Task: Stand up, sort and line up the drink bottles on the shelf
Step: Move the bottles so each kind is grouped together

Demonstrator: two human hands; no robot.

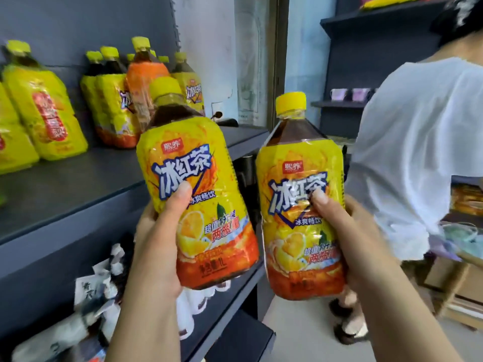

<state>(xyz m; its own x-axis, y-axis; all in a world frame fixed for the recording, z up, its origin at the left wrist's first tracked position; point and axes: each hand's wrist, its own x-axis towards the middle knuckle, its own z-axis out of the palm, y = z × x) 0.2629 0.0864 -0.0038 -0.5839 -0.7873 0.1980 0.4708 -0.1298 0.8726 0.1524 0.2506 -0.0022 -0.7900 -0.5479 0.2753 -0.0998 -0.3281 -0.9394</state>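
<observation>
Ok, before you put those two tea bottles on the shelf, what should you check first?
1. Left hand grips the left bottle: ok.
2. Right hand grips the right bottle: ok.
3. Both yellow caps on: ok.
4. Bare spot on the shelf in front: ok.
5. Labels face outward: ok.
6. Person in white out of the way: cannot tell.

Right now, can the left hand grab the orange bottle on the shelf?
Probably not yet. The left hand already grips a tea bottle, so it has no free fingers. The orange bottle also stands behind that held bottle, among yellow bottles on the shelf.
</observation>
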